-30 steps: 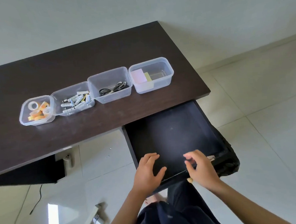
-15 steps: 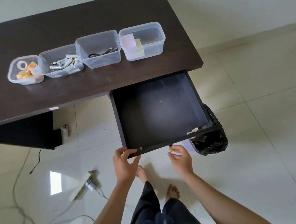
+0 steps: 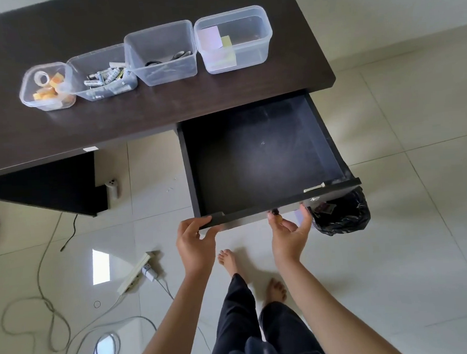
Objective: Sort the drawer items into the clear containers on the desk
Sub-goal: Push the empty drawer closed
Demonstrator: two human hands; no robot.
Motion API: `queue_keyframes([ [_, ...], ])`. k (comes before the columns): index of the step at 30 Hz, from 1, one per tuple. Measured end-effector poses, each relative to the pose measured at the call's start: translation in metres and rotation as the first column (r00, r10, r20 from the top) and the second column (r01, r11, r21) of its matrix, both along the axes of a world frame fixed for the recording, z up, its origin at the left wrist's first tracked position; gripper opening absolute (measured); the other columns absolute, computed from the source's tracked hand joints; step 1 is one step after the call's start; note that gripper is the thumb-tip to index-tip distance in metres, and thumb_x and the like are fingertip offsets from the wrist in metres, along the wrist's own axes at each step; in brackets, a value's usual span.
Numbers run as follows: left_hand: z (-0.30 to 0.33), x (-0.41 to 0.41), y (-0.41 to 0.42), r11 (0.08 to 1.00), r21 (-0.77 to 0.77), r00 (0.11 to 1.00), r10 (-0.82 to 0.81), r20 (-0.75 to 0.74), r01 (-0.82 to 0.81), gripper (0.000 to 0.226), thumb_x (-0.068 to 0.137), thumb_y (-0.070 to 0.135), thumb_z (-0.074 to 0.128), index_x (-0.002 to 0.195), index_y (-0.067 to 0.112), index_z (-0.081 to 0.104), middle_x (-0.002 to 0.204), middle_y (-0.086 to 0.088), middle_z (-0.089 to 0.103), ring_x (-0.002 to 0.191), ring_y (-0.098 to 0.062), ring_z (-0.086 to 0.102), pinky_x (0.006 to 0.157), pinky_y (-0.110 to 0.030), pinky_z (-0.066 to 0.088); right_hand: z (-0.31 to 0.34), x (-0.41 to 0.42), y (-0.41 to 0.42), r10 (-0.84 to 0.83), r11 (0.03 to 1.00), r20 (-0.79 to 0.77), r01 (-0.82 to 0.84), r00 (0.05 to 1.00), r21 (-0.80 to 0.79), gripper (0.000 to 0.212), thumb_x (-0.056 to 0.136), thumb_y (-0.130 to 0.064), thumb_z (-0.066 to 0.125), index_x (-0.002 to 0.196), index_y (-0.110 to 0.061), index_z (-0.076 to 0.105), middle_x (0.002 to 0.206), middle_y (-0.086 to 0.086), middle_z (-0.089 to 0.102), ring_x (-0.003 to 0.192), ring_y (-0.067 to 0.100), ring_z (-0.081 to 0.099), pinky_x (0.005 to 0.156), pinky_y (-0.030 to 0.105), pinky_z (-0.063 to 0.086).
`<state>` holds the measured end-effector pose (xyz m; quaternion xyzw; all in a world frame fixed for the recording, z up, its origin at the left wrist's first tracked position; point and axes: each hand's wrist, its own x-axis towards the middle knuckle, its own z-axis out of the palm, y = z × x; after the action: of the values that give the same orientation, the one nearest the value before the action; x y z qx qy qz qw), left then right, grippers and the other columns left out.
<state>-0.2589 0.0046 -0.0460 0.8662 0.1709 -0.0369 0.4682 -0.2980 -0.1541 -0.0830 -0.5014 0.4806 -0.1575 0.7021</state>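
Note:
The dark drawer [image 3: 264, 158] hangs pulled out from under the desk [image 3: 168, 107], and its floor shows no items. My left hand [image 3: 195, 242] grips the left end of the drawer's front panel. My right hand [image 3: 290, 228] cups the front panel from below, thumb against the small knob [image 3: 277, 218]. Four clear containers stand in a row on the desk: tape rolls [image 3: 47, 87], batteries [image 3: 103, 75], scissors [image 3: 162, 55], and sticky notes [image 3: 232, 40].
A bin lined with a black bag [image 3: 341, 214] stands on the floor under the drawer's right corner. A white power strip [image 3: 134, 273] and loose cables [image 3: 52, 319] lie on the tiles to the left. My bare feet [image 3: 229, 259] are below the drawer front.
Both hands slid from on top of the drawer's front down to its outer edge. The view rose and drew back, so the floor and my legs show.

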Motion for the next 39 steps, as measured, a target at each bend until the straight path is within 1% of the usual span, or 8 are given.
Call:
queue_keyframes([
  [4,0.006,0.001,0.000,1.000,-0.021,1.000,0.009,-0.028,-0.009,0.020,0.071,0.015,0.081,0.088,0.023,0.072,0.091,0.017,0.053,0.082,-0.001,0.054,0.071,-0.017,0.047,0.000,0.000,0.004,0.016,0.998,-0.006,-0.016,1.000,-0.064,0.096,0.075,-0.013,0.080,0.141,-0.049,0.021,0.087,0.010,0.069,0.083,0.008,0.071,0.077,0.018,0.050],
  [8,0.006,0.006,0.000,1.000,-0.028,1.000,0.007,-0.028,-0.008,0.022,0.070,0.016,0.083,0.083,0.028,0.070,0.090,0.020,0.053,0.081,-0.001,0.055,0.073,-0.022,0.050,-0.003,0.005,0.003,0.035,0.992,-0.056,-0.042,0.998,-0.116,0.095,0.076,-0.015,0.079,0.141,-0.049,0.018,0.086,0.009,0.068,0.082,0.006,0.069,0.075,0.018,0.049],
  [13,0.002,0.032,-0.002,1.000,-0.030,0.999,-0.003,-0.048,0.001,0.020,0.073,0.017,0.080,0.091,0.021,0.072,0.096,0.010,0.055,0.085,-0.012,0.055,0.070,-0.015,0.045,-0.001,0.035,-0.001,0.064,0.988,-0.070,-0.073,0.995,-0.139,0.096,0.077,-0.013,0.078,0.146,-0.040,0.016,0.082,0.005,0.065,0.077,-0.003,0.066,0.072,0.011,0.049],
  [22,-0.007,0.141,-0.009,0.999,0.033,0.999,-0.031,0.029,0.030,0.022,0.077,0.021,0.078,0.098,0.019,0.072,0.106,0.006,0.051,0.102,-0.019,0.055,0.088,-0.027,0.050,-0.012,0.144,-0.008,0.095,0.978,-0.048,-0.103,0.994,-0.179,0.097,0.077,-0.017,0.078,0.146,-0.038,0.014,0.076,0.008,0.067,0.079,0.004,0.066,0.072,0.013,0.049],
  [27,-0.005,0.201,-0.015,0.975,0.221,0.967,-0.062,0.249,0.006,0.061,0.067,0.021,0.085,0.122,0.020,0.059,0.138,-0.010,0.033,0.117,-0.020,0.042,0.094,-0.019,0.035,-0.016,0.209,-0.013,0.092,0.971,-0.019,-0.094,0.996,-0.222,0.095,0.077,-0.017,0.077,0.149,-0.030,0.016,0.065,0.001,0.060,0.058,-0.010,0.057,0.064,-0.002,0.039],
  [30,-0.015,0.223,-0.009,0.905,0.424,0.938,-0.184,0.294,0.044,0.078,0.065,0.025,0.084,0.135,0.027,0.049,0.151,-0.010,0.028,0.133,-0.030,0.033,0.110,-0.042,0.025,-0.023,0.225,-0.013,0.086,0.966,0.031,-0.076,0.996,-0.246,0.094,0.079,-0.011,0.075,0.149,-0.027,0.015,0.064,0.003,0.059,0.055,-0.008,0.058,0.066,0.001,0.043],
  [33,-0.029,0.227,0.000,0.861,0.495,0.911,-0.290,0.294,0.115,0.069,0.071,0.030,0.080,0.133,0.029,0.050,0.147,-0.007,0.039,0.138,-0.033,0.030,0.106,-0.063,0.026,-0.032,0.229,-0.012,0.074,0.969,0.074,-0.054,0.995,-0.243,0.096,0.078,-0.008,0.075,0.148,-0.029,0.014,0.066,0.002,0.059,0.057,-0.001,0.060,0.075,0.020,0.052],
  [39,-0.039,0.244,-0.002,0.883,0.468,0.887,-0.198,0.416,-0.022,0.054,0.068,0.038,0.081,0.116,0.030,0.059,0.134,-0.005,0.049,0.118,-0.029,0.040,0.098,-0.044,0.034,-0.038,0.246,-0.016,0.072,0.971,0.112,-0.044,0.991,-0.236,0.096,0.077,-0.009,0.077,0.147,-0.032,0.015,0.064,-0.003,0.059,0.058,0.000,0.060,0.075,0.019,0.051],
])
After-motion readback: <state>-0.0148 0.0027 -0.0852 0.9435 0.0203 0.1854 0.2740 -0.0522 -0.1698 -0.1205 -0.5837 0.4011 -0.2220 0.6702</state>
